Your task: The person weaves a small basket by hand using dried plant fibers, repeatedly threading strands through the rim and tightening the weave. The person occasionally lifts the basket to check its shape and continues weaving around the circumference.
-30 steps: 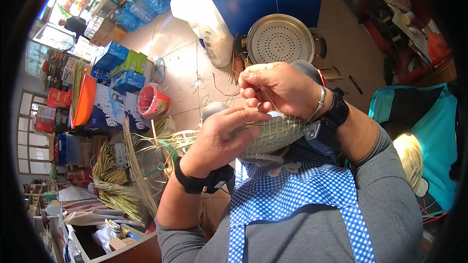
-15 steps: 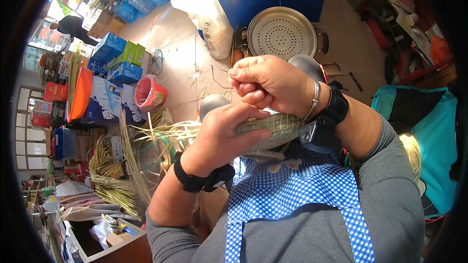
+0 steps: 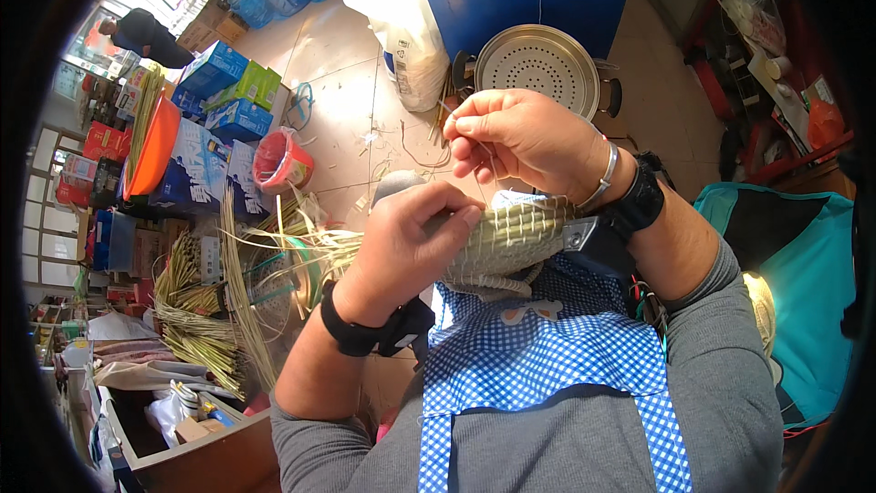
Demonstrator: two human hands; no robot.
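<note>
A woven straw piece, pale green with a grid of stitches, lies across my lap above the blue checked apron. My left hand is closed round its left end, thumb on top, and long loose straw strands spread out leftward beyond the hand. Above the piece, my right hand pinches a thin, pale, needle-like sliver between thumb and forefinger. A fine thread seems to hang below these fingers. The piece's right end is partly hidden by a dark device on my right wrist.
Straw bundles lie at the left, near an open drawer. A red bucket, an orange basin and stacked boxes stand farther off. Ahead is a perforated steamer pan; a teal cloth item is at right.
My right hand has moved slightly right and turned, its lower fingers loosening and the pale sliver now showing. My left thumb and fingers have drawn in on the woven piece, exposing more of it.
</note>
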